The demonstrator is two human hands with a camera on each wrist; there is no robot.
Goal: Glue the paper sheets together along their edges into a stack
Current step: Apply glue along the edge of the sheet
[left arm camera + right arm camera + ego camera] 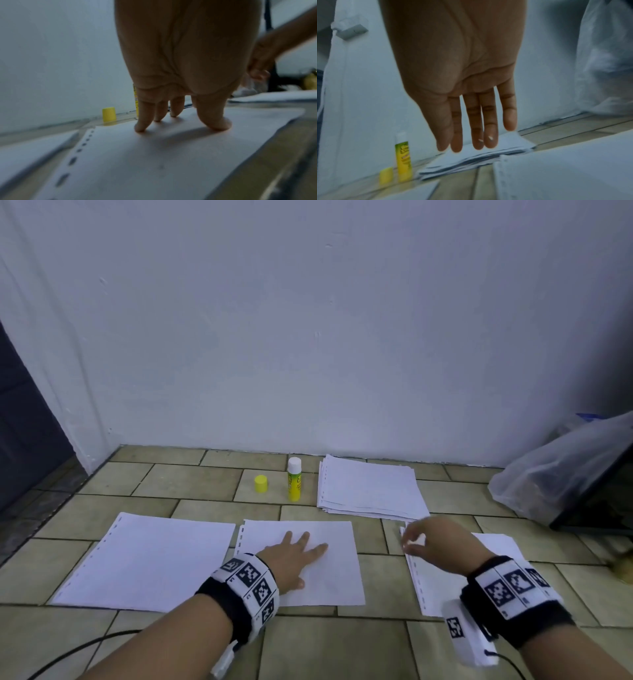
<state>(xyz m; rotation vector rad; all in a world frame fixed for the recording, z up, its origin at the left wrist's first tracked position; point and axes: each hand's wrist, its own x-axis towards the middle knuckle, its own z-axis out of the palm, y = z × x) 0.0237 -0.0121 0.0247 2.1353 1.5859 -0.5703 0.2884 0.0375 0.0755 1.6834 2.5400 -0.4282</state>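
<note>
Three punched white sheets lie side by side on the tiled floor: a left sheet [147, 563], a middle sheet [329, 577] and a right sheet [442, 587]. My left hand [291, 556] presses flat on the middle sheet [154, 155], its fingertips [140, 128] spread on the paper. My right hand [431, 539] hovers above the right sheet's far left corner, fingers [489, 129] straight and holding nothing. A stack of paper sheets [370, 487] lies near the wall. An uncapped yellow glue stick [294, 479] stands upright left of the stack, its yellow cap [261, 483] beside it.
A white wall rises just behind the glue and the stack. A clear plastic bag [561, 470] leans on a dark object at the far right. A black cable [68, 655] runs across the floor at the near left. A dark doorway [24, 422] sits at the left.
</note>
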